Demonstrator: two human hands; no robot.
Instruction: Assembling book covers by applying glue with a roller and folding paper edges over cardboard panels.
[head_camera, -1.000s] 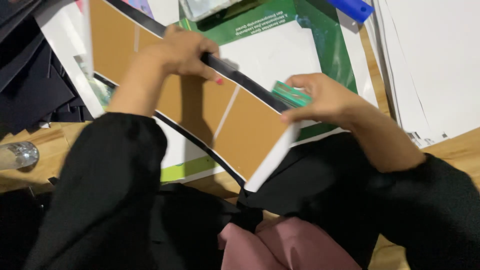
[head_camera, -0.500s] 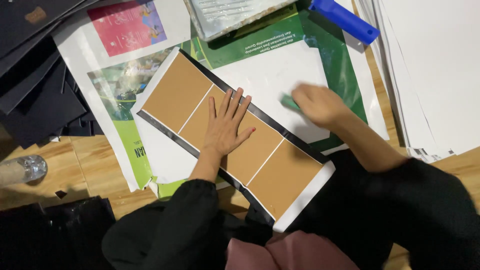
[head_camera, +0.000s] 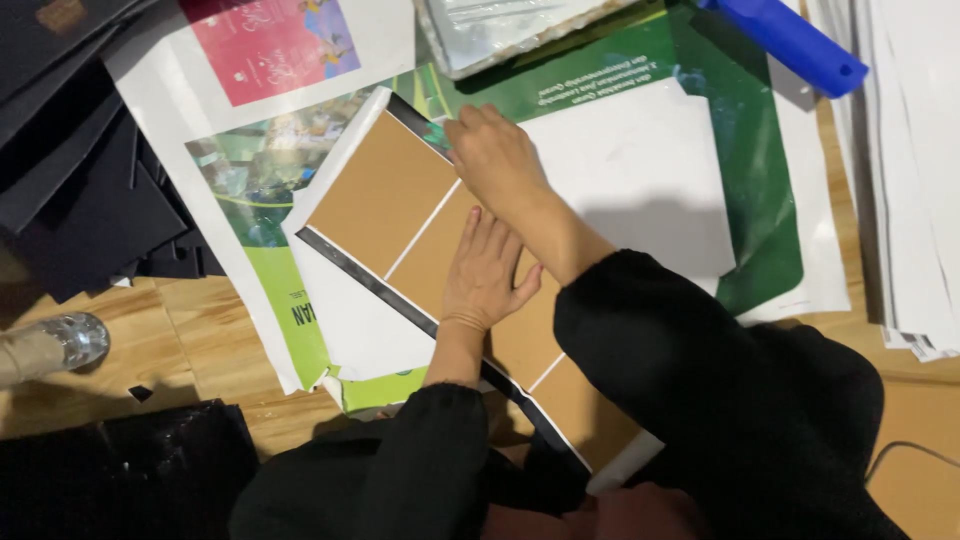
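Note:
A long cover piece of brown cardboard panels (head_camera: 385, 195), edged in black and white, lies diagonally across printed sheets. My left hand (head_camera: 485, 270) rests flat on its middle panel with the fingers spread and holds nothing. My right hand (head_camera: 500, 160) crosses over it and presses its curled fingers on the upper black edge of the piece. Whether anything is in that hand is hidden. Both black sleeves cover the lower end of the piece.
A green cutting mat (head_camera: 760, 200) with a white sheet (head_camera: 640, 190) lies behind. A blue-handled tool (head_camera: 790, 40) is at top right beside a stack of white paper (head_camera: 900, 150). Black boards (head_camera: 80, 180) are piled left, near a plastic bottle (head_camera: 50, 345).
The cover piece was held up, then laid flat. My left hand slid down the panels, and my right hand moved left from the green mat to the piece's upper edge.

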